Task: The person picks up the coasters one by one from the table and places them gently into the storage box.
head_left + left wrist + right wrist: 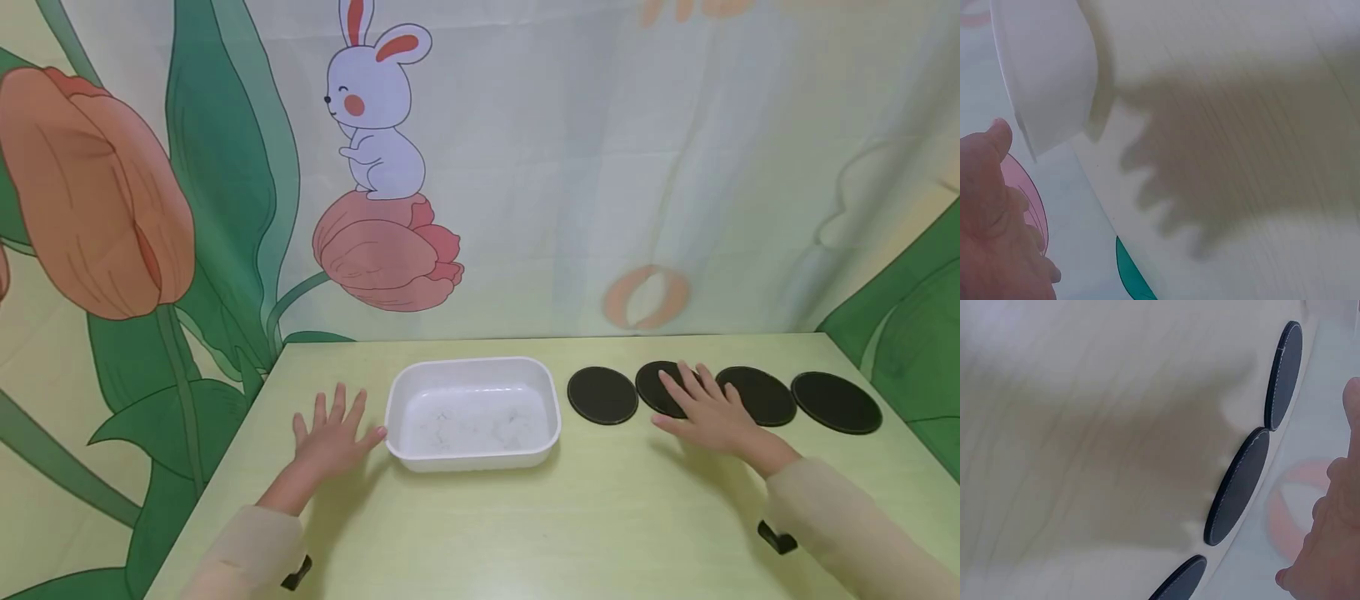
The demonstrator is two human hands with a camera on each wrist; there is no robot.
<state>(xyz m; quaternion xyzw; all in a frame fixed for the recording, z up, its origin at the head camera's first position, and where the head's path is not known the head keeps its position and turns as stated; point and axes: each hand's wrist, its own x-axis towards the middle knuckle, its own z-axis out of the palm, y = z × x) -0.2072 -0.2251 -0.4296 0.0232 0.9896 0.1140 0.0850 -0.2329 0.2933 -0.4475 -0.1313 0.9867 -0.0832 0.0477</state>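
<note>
A white rectangular basin (pixel 472 458) with rounded corners stands on the table, its inside showing a few faint grey marks. Just left of it my left hand (pixel 327 450) hovers with fingers spread, holding nothing; the thumb is close to the rim, and I cannot tell if they touch. To the right lies a row of several round black coasters with stitched edges, such as the leftmost coaster (pixel 602 396) and the rightmost coaster (pixel 836 403). My right hand (pixel 712 419) hangs over the second coaster (pixel 1239 487), partly covering it in the head view, fingers spread and holding nothing.
The pale wooden table (pixel 525 533) ends at a hanging cloth (pixel 540 183) printed with a rabbit and tulips. Both hands cast shadows on the tabletop. Small black pieces show under both sleeves (pixel 847 517).
</note>
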